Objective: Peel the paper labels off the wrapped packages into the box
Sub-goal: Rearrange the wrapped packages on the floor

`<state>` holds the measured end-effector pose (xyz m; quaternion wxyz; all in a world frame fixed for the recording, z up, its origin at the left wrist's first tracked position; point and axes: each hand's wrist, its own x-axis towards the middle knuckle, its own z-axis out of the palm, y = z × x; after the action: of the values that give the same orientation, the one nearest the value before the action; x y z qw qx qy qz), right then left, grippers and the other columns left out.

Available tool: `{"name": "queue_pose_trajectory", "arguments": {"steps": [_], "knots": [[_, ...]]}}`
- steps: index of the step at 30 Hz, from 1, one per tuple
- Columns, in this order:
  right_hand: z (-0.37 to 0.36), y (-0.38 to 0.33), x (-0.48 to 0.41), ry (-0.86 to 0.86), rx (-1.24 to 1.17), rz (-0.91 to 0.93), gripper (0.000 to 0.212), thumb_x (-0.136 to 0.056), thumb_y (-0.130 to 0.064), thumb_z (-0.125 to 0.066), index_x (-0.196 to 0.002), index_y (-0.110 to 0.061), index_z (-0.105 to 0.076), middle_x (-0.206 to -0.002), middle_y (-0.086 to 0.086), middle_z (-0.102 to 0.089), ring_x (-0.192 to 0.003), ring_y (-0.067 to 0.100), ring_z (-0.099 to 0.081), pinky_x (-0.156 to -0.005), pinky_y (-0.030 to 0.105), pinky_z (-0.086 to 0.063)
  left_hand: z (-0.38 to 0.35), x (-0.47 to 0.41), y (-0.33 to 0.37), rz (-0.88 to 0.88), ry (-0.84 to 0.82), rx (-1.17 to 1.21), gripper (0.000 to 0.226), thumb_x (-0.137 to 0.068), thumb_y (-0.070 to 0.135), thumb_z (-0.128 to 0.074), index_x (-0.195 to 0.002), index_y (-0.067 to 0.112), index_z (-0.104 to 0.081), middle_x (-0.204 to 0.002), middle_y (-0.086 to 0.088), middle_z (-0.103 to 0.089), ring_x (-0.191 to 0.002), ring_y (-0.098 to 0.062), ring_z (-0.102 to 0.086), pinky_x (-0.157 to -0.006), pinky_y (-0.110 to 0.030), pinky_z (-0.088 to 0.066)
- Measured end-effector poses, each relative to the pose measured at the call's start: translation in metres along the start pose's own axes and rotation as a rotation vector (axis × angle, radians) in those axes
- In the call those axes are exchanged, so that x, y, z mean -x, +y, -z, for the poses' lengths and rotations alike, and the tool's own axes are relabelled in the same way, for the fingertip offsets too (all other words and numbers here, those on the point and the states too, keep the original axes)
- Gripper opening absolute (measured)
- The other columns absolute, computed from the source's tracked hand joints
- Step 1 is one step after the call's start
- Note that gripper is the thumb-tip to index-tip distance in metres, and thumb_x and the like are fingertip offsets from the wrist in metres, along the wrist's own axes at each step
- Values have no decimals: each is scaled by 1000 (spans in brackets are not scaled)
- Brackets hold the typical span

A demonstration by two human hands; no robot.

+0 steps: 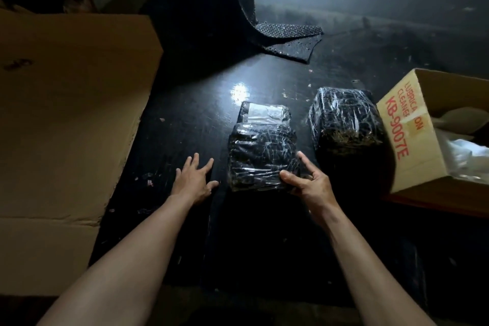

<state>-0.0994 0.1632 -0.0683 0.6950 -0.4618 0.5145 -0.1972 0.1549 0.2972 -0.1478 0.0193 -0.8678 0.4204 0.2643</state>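
Observation:
Two black packages wrapped in shiny film lie on the dark table (185, 124). The nearer package (263, 145) has a pale taped patch at its far end. My right hand (307, 181) grips its near right corner, thumb on top. My left hand (194, 180) rests flat on the table just left of that package, fingers spread, holding nothing. The second package (344, 122) lies to the right, with a torn brownish patch on its near face. An open cardboard box (412, 135) with red print stands at the right, with white scraps inside.
A large flat cardboard sheet (68, 114) covers the left side of the table. A roll of black bubble wrap (267, 21) hangs down at the back and spreads onto the table. Small paper bits dot the surface.

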Motion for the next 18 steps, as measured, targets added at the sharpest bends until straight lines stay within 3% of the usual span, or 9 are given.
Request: {"name": "queue_pose_trajectory", "arguments": {"steps": [2, 4, 6, 8, 11, 15, 18], "knots": [[4, 20, 20, 3, 25, 3, 75, -78, 0, -80, -143, -27, -52, -99, 10, -73, -74, 13, -71, -64, 23, -58, 0, -2, -1, -4, -11, 10, 76, -96, 53, -55, -159, 37, -15, -169, -9, 4, -156, -29, 3, -124, -56, -13], [9, 45, 35, 6, 57, -7, 75, -78, -2, -81, -143, -27, -53, -90, 6, -75, -79, 14, -71, -72, 24, -59, 0, -2, -2, -2, -21, 20, 76, -96, 54, -55, -159, 38, -15, -170, -8, 5, -156, -28, 3, -124, -55, -12], [11, 68, 49, 18, 133, -31, 79, -74, -15, -87, -142, -33, -53, -103, 5, -75, -96, 16, -71, -91, 34, -58, -2, -1, -3, -1, -15, 16, 76, -96, 54, -55, -159, 39, -15, -170, -8, 4, -156, -28, 3, -124, -54, -12], [13, 89, 60, 32, 190, -54, 84, -64, -42, -92, -137, -50, -52, -126, 1, -70, -119, 18, -65, -108, 44, -49, -3, -2, -5, -4, -3, 17, 77, -95, 54, -56, -159, 39, -16, -170, -9, 3, -156, -29, 1, -124, -55, -13], [19, 111, 61, 12, 253, -80, 83, -58, -66, -87, -129, -69, -43, -141, -6, -61, -131, 15, -55, -113, 45, -44, -5, -2, -5, -8, 4, 15, 77, -95, 55, -56, -159, 39, -16, -170, -10, 3, -156, -29, 1, -124, -55, -13], [16, 86, 71, -25, 444, -58, 89, -72, -56, -83, -147, -50, -36, -147, -7, -52, -132, 13, -51, -111, 39, -44, -6, 0, -5, -4, 5, 7, 76, -96, 54, -55, -159, 39, -16, -170, -9, 4, -156, -28, 2, -124, -55, -12], [20, 81, 73, -21, 521, -62, 89, -75, -56, -80, -149, -48, -32, -149, -4, -49, -132, 15, -49, -107, 40, -45, -6, 0, -4, -9, 3, 2, 76, -96, 54, -55, -159, 39, -15, -170, -9, 4, -156, -29, 2, -124, -55, -12]]}}
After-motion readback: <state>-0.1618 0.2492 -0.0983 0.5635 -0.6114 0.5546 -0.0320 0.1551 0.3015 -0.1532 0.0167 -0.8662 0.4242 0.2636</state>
